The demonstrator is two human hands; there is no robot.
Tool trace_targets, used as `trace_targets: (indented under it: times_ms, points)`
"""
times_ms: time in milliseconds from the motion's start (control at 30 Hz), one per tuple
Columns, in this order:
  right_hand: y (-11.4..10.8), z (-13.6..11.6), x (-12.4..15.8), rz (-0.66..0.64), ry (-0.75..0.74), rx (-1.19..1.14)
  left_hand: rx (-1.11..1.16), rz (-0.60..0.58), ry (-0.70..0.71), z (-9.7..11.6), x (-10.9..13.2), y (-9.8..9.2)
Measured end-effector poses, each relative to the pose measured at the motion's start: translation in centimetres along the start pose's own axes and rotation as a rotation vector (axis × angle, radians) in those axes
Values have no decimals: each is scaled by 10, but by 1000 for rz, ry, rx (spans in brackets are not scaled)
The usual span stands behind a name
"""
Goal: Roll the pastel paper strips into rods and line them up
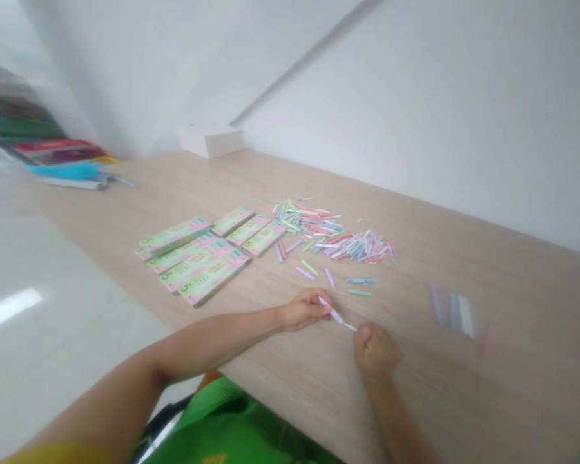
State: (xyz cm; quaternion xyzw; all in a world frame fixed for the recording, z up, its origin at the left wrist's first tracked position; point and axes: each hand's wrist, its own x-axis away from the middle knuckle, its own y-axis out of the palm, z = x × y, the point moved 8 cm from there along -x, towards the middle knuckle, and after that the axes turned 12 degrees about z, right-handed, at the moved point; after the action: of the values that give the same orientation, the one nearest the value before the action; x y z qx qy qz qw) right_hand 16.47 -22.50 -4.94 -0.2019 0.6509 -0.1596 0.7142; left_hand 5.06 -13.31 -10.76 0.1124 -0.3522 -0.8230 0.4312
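Near the table's front edge, my left hand is closed on a slim purple stick between thumb and fingers. A thin white piece runs from the stick's lower end to my right hand. That hand is curled, its thumb and finger pinching the white piece's end. Just beyond my hands lie loose sticks of the same slim shape, among them a purple one, blue ones and a teal one. A small pinkish-red piece rests above my right hand.
Farther back is a heap of pastel sticks. Green-and-pink flat boxes lie in rows at left. Blurred sticks lie at right. A white box stands by the wall, with a blue item at the table's far-left end.
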Motion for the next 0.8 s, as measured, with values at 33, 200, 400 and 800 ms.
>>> trace_targets:
  times_ms: [33,200,400,800]
  points:
    - [1,0,1,-9,-11,1,-24,0,6,0,0,-1]
    - [1,-7,-1,-48,-42,47,-218,3,92,15,5,-7]
    - [4,-23,-12,-214,47,115,-547,51,333,37,9,-5]
    - [10,-23,1,-474,513,-322,-501,-98,48,5,13,11]
